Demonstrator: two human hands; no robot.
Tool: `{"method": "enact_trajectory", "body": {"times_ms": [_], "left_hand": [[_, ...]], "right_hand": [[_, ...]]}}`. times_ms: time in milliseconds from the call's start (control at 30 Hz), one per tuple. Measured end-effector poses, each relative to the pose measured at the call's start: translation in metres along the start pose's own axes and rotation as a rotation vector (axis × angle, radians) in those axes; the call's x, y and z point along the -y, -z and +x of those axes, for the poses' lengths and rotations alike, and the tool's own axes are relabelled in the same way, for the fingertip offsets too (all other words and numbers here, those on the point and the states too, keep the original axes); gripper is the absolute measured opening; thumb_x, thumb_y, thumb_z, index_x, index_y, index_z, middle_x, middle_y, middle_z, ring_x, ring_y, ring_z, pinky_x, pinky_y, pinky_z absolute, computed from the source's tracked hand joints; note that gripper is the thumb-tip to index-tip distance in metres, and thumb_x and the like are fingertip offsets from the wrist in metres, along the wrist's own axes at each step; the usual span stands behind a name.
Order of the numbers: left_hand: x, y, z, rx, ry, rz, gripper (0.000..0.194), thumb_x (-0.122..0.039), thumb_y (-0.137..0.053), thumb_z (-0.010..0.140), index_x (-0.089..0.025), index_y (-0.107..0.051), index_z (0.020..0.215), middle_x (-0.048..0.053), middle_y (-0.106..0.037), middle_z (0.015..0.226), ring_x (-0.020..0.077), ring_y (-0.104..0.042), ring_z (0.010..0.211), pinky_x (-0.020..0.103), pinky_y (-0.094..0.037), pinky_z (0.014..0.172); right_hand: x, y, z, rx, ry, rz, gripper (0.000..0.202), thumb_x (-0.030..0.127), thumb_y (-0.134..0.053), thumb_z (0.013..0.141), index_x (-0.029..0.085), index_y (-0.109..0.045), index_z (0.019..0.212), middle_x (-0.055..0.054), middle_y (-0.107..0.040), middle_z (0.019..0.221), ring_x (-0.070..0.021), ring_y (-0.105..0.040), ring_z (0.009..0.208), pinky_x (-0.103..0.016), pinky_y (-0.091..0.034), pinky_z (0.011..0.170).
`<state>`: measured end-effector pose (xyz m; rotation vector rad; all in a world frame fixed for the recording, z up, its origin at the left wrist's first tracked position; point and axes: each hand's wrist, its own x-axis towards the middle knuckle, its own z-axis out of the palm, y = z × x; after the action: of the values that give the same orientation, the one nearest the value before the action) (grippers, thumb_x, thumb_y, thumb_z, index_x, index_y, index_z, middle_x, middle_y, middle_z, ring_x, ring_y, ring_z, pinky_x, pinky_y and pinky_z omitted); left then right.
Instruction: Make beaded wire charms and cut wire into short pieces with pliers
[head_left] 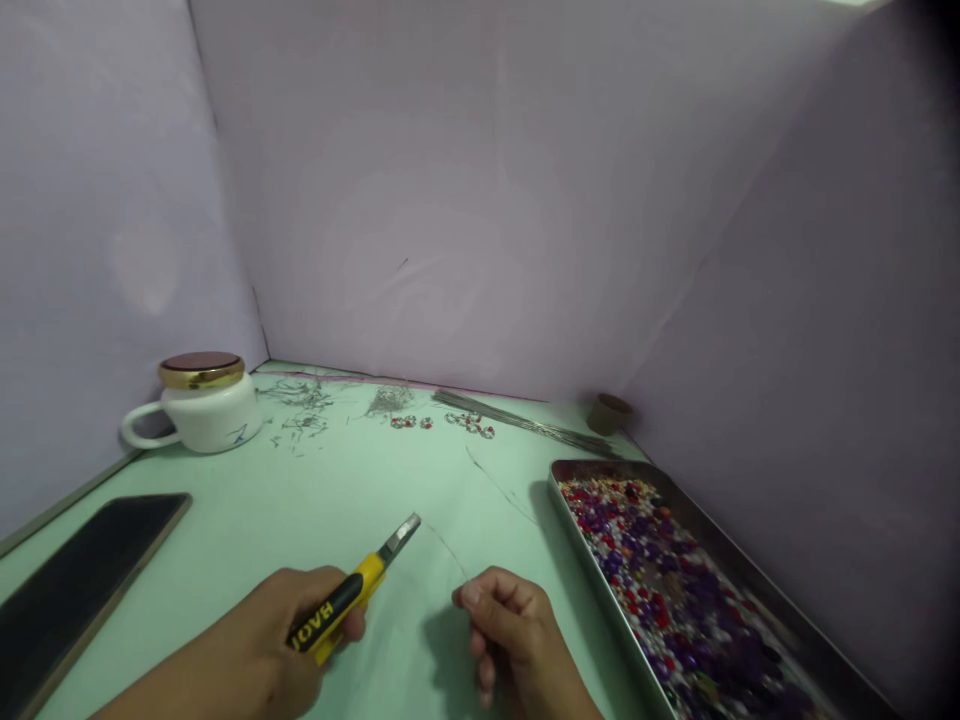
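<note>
My left hand (289, 625) is closed round a pair of pliers (367, 580) with yellow-and-black grips. Their metal tip points up and to the right over the pale green table. From that tip a thin wire (446, 548) curves down to my right hand (510, 630), where thumb and forefinger pinch its near end. Whether the jaws clamp the wire's far end is too small to tell. Another thin wire (499, 485) lies on the table beyond my right hand. Farther back sit several small wire rings with red beads (471, 424).
A metal tray (604, 577) of red, purple and clear beads stands at right. Behind it are a bundle of straight wires (525, 420) and a brown cup (608, 413). At left are a lidded white mug (214, 415), a dark phone (82, 580) and wire scraps (304, 425). Pale walls enclose the table.
</note>
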<state>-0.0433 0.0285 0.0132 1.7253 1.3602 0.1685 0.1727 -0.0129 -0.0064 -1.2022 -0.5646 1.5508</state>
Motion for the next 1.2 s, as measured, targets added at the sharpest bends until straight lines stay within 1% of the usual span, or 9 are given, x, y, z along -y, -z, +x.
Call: {"method": "enact_trajectory", "body": {"times_ms": [100, 333, 500, 600, 767, 867, 1033, 1133, 1200], "left_hand": [[-0.004, 0.001, -0.002, -0.01, -0.007, 0.004, 0.026, -0.013, -0.044, 0.054, -0.022, -0.055, 0.076, -0.001, -0.052, 0.069, 0.0148, -0.048, 0.059, 0.024, -0.039, 0.052], [-0.01, 0.006, -0.003, 0.006, 0.004, 0.018, 0.025, -0.013, -0.044, 0.053, -0.022, -0.054, 0.075, -0.002, -0.048, 0.064, 0.0139, -0.044, 0.057, 0.023, -0.037, 0.052], [-0.026, 0.012, -0.015, 0.022, -0.003, 0.005, 0.029, -0.012, -0.043, 0.053, -0.021, -0.054, 0.077, -0.001, -0.048, 0.068, 0.0155, -0.045, 0.063, 0.023, -0.036, 0.052], [-0.033, 0.015, -0.019, 0.033, -0.027, 0.004, 0.026, -0.011, -0.042, 0.054, -0.021, -0.052, 0.076, -0.002, -0.046, 0.067, 0.0149, -0.043, 0.063, 0.023, -0.034, 0.052], [-0.03, 0.013, -0.016, 0.088, -0.069, 0.003, 0.02, -0.011, -0.041, 0.057, -0.02, -0.048, 0.073, -0.006, -0.037, 0.058, 0.0112, -0.035, 0.054, 0.022, -0.027, 0.047], [-0.029, 0.011, -0.014, 0.052, -0.083, 0.036, 0.02, -0.009, -0.039, 0.057, -0.02, -0.048, 0.071, -0.005, -0.041, 0.059, 0.0115, -0.038, 0.054, 0.022, -0.029, 0.05], [-0.032, 0.01, -0.014, -0.018, -0.098, 0.136, 0.028, -0.005, -0.036, 0.055, -0.02, -0.05, 0.073, -0.002, -0.051, 0.066, 0.0154, -0.047, 0.063, 0.025, -0.035, 0.059], [-0.033, 0.01, -0.014, -0.01, -0.096, 0.135, 0.028, -0.004, -0.035, 0.054, -0.02, -0.05, 0.072, -0.003, -0.049, 0.064, 0.0146, -0.045, 0.062, 0.024, -0.033, 0.056], [-0.033, 0.012, -0.012, 0.039, -0.086, 0.07, 0.026, -0.005, -0.036, 0.053, -0.02, -0.049, 0.07, -0.004, -0.045, 0.061, 0.0128, -0.041, 0.058, 0.023, -0.031, 0.052]], "right_hand": [[-0.001, 0.001, 0.0, 0.019, 0.009, -0.007, 0.037, 0.041, -0.078, 0.048, 0.012, -0.056, 0.054, 0.005, -0.048, 0.033, -0.0027, -0.034, 0.023, -0.013, -0.027, 0.021], [-0.003, 0.002, 0.002, 0.039, 0.023, -0.02, 0.036, 0.041, -0.077, 0.049, 0.012, -0.057, 0.055, 0.004, -0.048, 0.034, -0.0031, -0.035, 0.023, -0.014, -0.028, 0.022], [-0.003, 0.002, 0.001, 0.025, 0.019, -0.005, 0.035, 0.041, -0.077, 0.051, 0.012, -0.056, 0.055, 0.004, -0.048, 0.035, -0.0028, -0.034, 0.024, -0.014, -0.026, 0.023], [-0.003, 0.001, -0.001, 0.021, 0.023, 0.001, 0.034, 0.04, -0.076, 0.053, 0.012, -0.057, 0.057, 0.005, -0.048, 0.036, -0.0025, -0.033, 0.025, -0.014, -0.026, 0.024], [0.0, 0.0, -0.006, 0.028, 0.019, -0.002, 0.029, 0.035, -0.075, 0.056, 0.012, -0.056, 0.057, 0.005, -0.049, 0.038, -0.0027, -0.035, 0.026, -0.014, -0.027, 0.025], [0.001, 0.0, -0.007, 0.048, 0.003, -0.038, 0.028, 0.035, -0.074, 0.057, 0.013, -0.056, 0.059, 0.006, -0.049, 0.038, -0.003, -0.035, 0.026, -0.014, -0.027, 0.025], [0.001, 0.002, -0.009, 0.167, -0.072, -0.21, 0.031, 0.038, -0.072, 0.057, 0.014, -0.053, 0.054, 0.005, -0.05, 0.036, -0.003, -0.034, 0.024, -0.014, -0.026, 0.024], [0.002, 0.002, -0.01, 0.191, -0.079, -0.244, 0.031, 0.038, -0.071, 0.057, 0.014, -0.051, 0.053, 0.005, -0.05, 0.036, -0.0031, -0.036, 0.024, -0.014, -0.027, 0.024], [0.002, 0.002, -0.01, 0.18, -0.075, -0.238, 0.031, 0.037, -0.071, 0.057, 0.015, -0.051, 0.053, 0.005, -0.05, 0.035, -0.0032, -0.035, 0.023, -0.014, -0.027, 0.023]]}}
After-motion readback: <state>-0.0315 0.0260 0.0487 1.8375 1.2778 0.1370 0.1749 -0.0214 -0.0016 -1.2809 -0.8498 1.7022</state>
